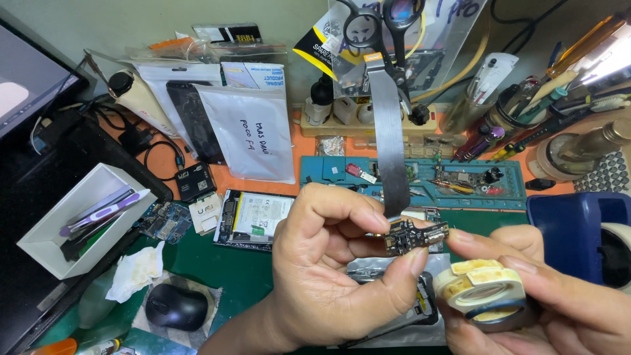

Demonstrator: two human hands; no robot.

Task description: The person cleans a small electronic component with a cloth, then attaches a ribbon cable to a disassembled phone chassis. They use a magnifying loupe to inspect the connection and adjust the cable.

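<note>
Both hands pinch a small circuit board [415,236]; right hand [559,302] also grips tape roll [483,289].

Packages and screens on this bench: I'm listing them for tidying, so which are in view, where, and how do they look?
White pouch: back centre-left, leaning upright, handwriting on its front.
Clear bag: hanging at top centre, with a black and yellow card inside.
Blister pack: left of the white pouch, white card with a dark phone-shaped part.
Monitor: far left edge, dark frame, grey screen.
Labelled battery: flat on the green mat, white label.
</note>
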